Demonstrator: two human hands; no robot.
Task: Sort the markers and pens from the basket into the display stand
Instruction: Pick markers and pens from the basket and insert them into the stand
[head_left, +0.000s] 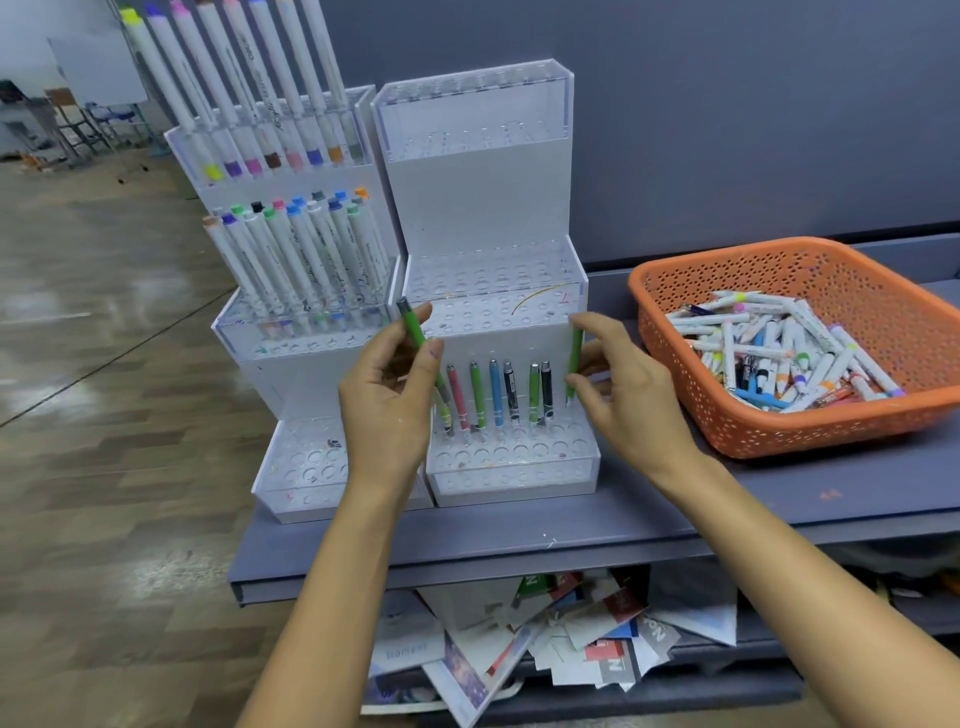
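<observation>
Grey flat shelf (675, 525) carries everything. On its left half are 2 clear acrylic tiered display stands w/ drilled holes. The L stand (306, 467) has white-barrelled markers w/ coloured caps (291, 260) filling its top & mid tiers. The R stand (478, 197) is just beside it, touching or nearly so. To the R of the stands, near but apart, is an orange perforated plastic basket (779, 436) w/ a loose heap of white markers & pens (779, 348) inside. Under the shelf is a pile of loose printed papers (545, 634).

Both hands are in front of the R stand's lower tiers. Left hand (389, 400) has its fingers curled, thumb & fingertips pinching a tilted green pen w/ dark cap (413, 327); its lower end is by the L end of the pen row, can't tell if it's seated. Right hand (628, 379) pinches a second green pen (574, 358), near upright, at the row's R end, other fingers loosely spread.

A row of slim pens (red, green, blue, black, green, black) (496, 395) stands in the R stand's bottom tier, btw the hands.
</observation>
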